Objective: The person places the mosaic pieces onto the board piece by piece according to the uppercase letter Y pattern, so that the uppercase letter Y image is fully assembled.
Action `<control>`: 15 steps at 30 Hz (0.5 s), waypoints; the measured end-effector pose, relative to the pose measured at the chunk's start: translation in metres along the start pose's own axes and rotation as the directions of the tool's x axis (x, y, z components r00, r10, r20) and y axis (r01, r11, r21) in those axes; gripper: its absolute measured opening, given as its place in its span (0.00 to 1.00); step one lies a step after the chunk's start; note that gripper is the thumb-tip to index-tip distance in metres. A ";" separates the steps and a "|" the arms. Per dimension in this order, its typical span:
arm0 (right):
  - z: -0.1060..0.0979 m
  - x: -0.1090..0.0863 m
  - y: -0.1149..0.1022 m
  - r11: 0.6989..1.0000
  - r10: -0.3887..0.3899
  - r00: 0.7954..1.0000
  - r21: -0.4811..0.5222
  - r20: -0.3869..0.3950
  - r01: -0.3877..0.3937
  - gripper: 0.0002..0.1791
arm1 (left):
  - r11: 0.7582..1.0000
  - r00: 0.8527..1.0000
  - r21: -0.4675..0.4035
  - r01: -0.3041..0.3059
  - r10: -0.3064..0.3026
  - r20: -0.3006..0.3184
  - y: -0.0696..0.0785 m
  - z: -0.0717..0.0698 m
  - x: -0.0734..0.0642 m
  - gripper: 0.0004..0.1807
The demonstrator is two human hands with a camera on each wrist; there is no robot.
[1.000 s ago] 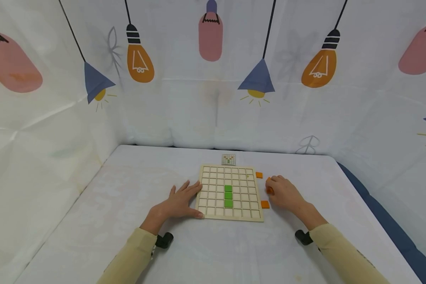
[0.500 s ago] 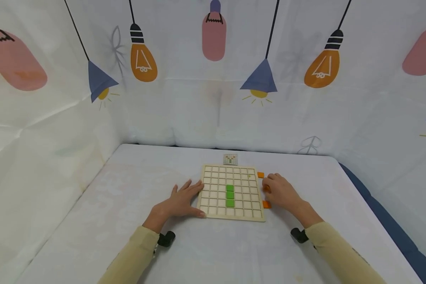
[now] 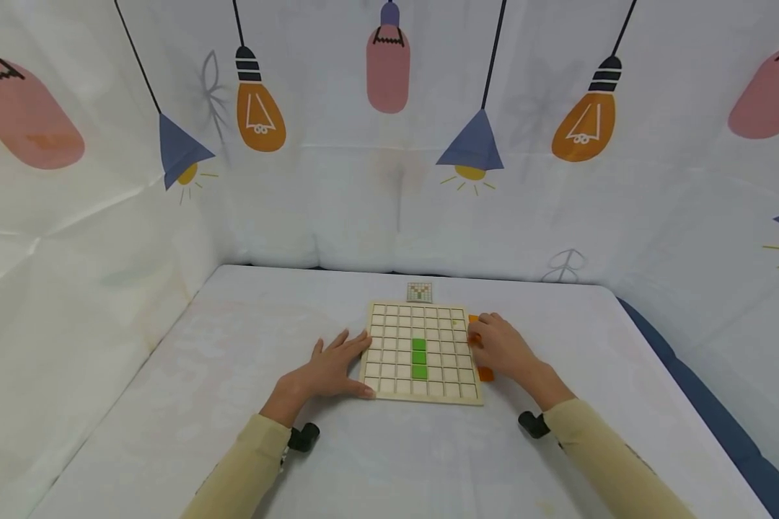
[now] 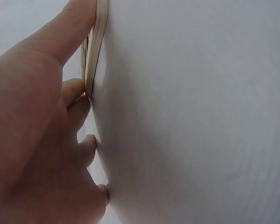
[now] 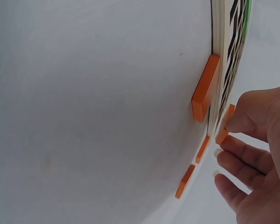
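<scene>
1. We see the left hand (image 3: 329,371) spread as before, thumb and fingers resting along the left edge of the pale gridded board (image 3: 387,367).
2. Three green tiles (image 3: 418,357) stay lined up on it.
3. Our right hand (image 3: 501,349) has moved left to the board's right edge, pinching an orange tile (image 5: 221,136); loose orange tiles (image 5: 206,86) lie beside that edge.
4. Beyond the board sits a small patterned card (image 3: 419,292).

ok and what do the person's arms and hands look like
The left hand and right hand are gloveless. The left sleeve and right sleeve are khaki-beige, ending near the wrists, where a black left wrist camera and black right wrist camera stick out.
</scene>
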State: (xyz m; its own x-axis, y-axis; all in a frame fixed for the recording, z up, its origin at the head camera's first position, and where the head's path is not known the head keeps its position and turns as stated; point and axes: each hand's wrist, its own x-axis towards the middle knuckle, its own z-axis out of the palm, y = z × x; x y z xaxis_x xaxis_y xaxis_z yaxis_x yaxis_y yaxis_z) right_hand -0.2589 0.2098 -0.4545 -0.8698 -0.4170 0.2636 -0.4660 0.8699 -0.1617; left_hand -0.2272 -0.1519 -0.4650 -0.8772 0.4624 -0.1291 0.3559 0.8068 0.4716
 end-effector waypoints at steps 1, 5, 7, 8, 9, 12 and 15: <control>0.001 0.001 -0.002 1.000 -0.003 1.000 0.004 -0.002 0.003 0.06 | 1.000 1.000 0.001 0.000 0.000 0.000 0.000 0.000 -0.001 0.59; 0.004 0.005 -0.007 1.000 -0.010 1.000 -0.001 -0.005 0.010 0.05 | 1.000 1.000 0.001 -0.008 0.008 -0.001 0.001 0.000 -0.002 0.58; 0.006 0.006 -0.008 1.000 -0.006 1.000 -0.013 -0.001 0.006 0.06 | 1.000 1.000 -0.006 -0.011 0.011 -0.001 0.001 0.000 -0.002 0.58; 0.007 0.007 -0.009 1.000 -0.005 1.000 -0.017 0.002 0.005 0.06 | 1.000 1.000 -0.010 -0.011 0.011 0.001 0.002 0.000 -0.002 0.58; 0.007 0.008 -0.009 1.000 -0.001 1.000 -0.017 0.006 0.001 0.06 | 1.000 1.000 -0.009 -0.011 0.011 0.001 0.002 0.000 -0.002 0.58; 0.010 0.012 -0.010 1.000 0.002 1.000 -0.014 0.016 -0.002 0.06 | 1.000 1.000 -0.013 -0.010 0.010 -0.003 0.002 0.000 -0.002 0.58; 0.010 0.014 -0.012 1.000 0.009 1.000 -0.004 0.029 -0.009 0.06 | 1.000 1.000 -0.010 -0.015 0.015 -0.005 0.000 0.000 0.000 0.58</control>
State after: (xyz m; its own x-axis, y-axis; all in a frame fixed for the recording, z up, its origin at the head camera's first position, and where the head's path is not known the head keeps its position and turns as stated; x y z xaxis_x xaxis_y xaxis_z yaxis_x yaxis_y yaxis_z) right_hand -0.2673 0.1908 -0.4580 -0.8784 -0.4163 0.2347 -0.4574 0.8746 -0.1606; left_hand -0.2268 -0.1514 -0.4652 -0.8735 0.4724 -0.1179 0.3656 0.7963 0.4819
